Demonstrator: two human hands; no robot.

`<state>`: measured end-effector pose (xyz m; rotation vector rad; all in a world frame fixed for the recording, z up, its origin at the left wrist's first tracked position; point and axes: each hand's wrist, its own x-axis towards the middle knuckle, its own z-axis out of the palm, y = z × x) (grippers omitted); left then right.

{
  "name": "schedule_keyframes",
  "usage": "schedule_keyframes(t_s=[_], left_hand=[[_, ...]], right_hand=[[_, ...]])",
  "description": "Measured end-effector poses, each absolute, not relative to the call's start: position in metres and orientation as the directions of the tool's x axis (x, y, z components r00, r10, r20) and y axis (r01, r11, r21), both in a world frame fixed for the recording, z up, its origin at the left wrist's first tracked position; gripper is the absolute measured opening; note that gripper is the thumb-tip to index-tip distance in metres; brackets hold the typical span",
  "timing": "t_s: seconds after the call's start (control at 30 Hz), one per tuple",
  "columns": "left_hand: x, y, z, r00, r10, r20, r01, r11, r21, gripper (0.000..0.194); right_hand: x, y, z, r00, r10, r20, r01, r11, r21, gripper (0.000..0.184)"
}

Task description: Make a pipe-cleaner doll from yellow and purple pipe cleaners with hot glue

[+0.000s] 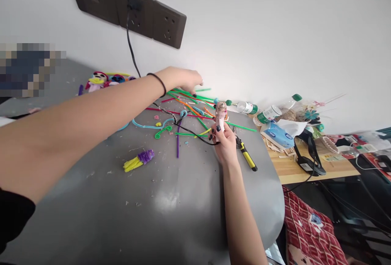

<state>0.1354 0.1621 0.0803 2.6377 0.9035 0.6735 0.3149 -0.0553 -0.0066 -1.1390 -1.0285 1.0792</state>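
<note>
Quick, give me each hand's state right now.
Left hand: reaching over the coloured sticks; grip cannot be told.
Right hand: closed on a small figure.

left hand (183,79): fingertips hid what they touched among the sticks (195,106) | craft piece (220,114) in right hand (224,139): too small to identify | pixelated patch (27,69): contents blurred | wall sockets (128,8): cut off at top edge

the left arm stretches far forward across the view, bare from a dark sleeve at the shoulder, a thin dark band on the wrist, the left hand (183,79) palm down with fingers curled. the right hand (224,136) stands upright on a raised forearm, its dark-nailed fingers (217,128) closed in a pinch.
</note>
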Motion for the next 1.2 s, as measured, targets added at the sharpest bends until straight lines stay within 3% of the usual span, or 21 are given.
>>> schedule_keyframes(t_s=[0.07,0.17,0.23,0.37,0.47,1.03,1.2], left_hand=[[0.134,0.149,0.076,0.724,0.613,0.318,0.465,-0.773,0.431,0.03],[0.129,0.122,0.08,0.658,0.645,0.389,0.347,-0.718,0.603,0.027],[0.124,0.104,0.084,0.638,0.626,0.449,0.261,-0.724,0.638,0.027],[0.114,0.08,0.08,0.598,0.51,0.618,0.201,-0.842,0.5,0.028],[0.111,0.072,0.075,0.614,0.445,0.652,0.195,-0.886,0.42,0.03],[0.111,0.063,0.07,0.609,0.399,0.686,0.114,-0.899,0.423,0.018],[0.115,0.061,0.068,0.578,0.41,0.706,0.163,-0.905,0.392,0.013]], right_hand=[[0.313,-0.058,-0.006,0.131,0.989,0.075,-0.16,0.095,-0.983,0.049],[0.311,-0.061,-0.004,0.062,0.995,0.075,-0.156,0.083,-0.984,0.049],[0.31,-0.063,-0.003,0.043,0.996,0.072,-0.139,0.077,-0.987,0.051],[0.308,-0.063,-0.004,0.037,0.997,0.071,-0.155,0.076,-0.985,0.05],[0.307,-0.063,-0.005,0.032,0.997,0.072,-0.154,0.076,-0.985,0.05],[0.305,-0.061,-0.007,0.045,0.998,0.036,-0.143,0.042,-0.989,0.06],[0.304,-0.061,-0.008,0.038,0.997,0.06,-0.116,0.064,-0.991,0.054]])
